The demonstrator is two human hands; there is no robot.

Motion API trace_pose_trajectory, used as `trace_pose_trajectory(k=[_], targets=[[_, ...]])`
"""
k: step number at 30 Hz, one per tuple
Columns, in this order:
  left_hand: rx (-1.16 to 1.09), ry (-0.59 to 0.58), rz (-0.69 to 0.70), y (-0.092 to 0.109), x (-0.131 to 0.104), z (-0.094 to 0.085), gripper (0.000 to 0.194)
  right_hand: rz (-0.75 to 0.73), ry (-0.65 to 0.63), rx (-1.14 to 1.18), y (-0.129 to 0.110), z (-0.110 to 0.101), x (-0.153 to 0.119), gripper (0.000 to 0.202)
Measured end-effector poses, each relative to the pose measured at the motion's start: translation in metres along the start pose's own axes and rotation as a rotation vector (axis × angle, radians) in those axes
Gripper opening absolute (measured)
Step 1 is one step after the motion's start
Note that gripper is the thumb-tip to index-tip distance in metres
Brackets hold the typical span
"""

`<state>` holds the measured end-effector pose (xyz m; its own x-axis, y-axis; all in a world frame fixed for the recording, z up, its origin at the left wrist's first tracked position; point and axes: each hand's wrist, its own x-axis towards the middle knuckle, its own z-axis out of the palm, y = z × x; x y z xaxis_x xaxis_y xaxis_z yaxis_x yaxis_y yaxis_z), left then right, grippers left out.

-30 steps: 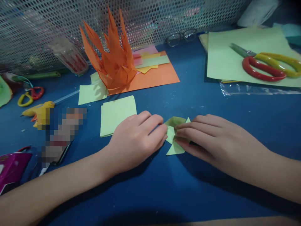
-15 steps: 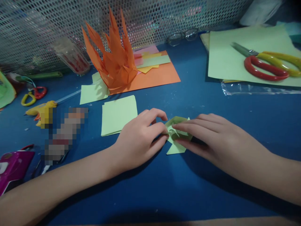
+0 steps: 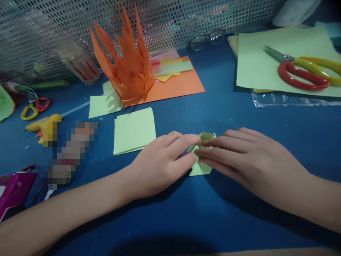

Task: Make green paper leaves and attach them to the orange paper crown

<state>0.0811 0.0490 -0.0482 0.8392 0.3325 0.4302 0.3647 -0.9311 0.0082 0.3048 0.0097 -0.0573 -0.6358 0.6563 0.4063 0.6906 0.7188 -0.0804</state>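
A small folded piece of light green paper (image 3: 201,168) lies on the blue table (image 3: 170,224) between my hands. My left hand (image 3: 165,161) grips its left side, the index finger stretched over the top and the other fingertips pressed near the middle. From the right, my right hand (image 3: 239,156) has its fingers together on the same piece, fingertips meeting those of my left hand. Fingers hide much of the folds. Just left of it sits a stack of light green squares (image 3: 134,131).
An orange pointed paper model (image 3: 130,71) stands at the back on orange paper (image 3: 183,83). Large scissors (image 3: 303,73) rest on green sheets (image 3: 255,64) at the right. A yellow glue gun (image 3: 46,126), small scissors (image 3: 36,108) and a purple object (image 3: 16,192) are at the left.
My left index finger has moved right across the top of the folded paper, and the left fingertips now meet the right ones. More of the paper's middle is covered.
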Motion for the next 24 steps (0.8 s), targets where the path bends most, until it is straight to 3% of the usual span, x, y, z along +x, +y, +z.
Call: trace_pose_trajectory(k=[5, 10, 17, 24], targets=[[0.095, 0.049, 0.189, -0.004, 0.003, -0.004, 0.022, -0.054, -0.024, -0.071, 0.001, -0.004, -0.001, 0.025], [0.102, -0.015, 0.289, -0.004, 0.005, -0.005, 0.026, -0.062, -0.043, -0.105, 0.001, -0.004, -0.001, 0.03], [0.159, -0.021, 0.329, 0.001, 0.005, -0.003, 0.026, -0.065, -0.061, -0.127, 0.001, -0.003, -0.003, 0.035], [0.22, -0.11, 0.341, 0.016, 0.007, -0.006, 0.018, -0.072, -0.064, -0.104, 0.003, -0.002, -0.007, 0.03]])
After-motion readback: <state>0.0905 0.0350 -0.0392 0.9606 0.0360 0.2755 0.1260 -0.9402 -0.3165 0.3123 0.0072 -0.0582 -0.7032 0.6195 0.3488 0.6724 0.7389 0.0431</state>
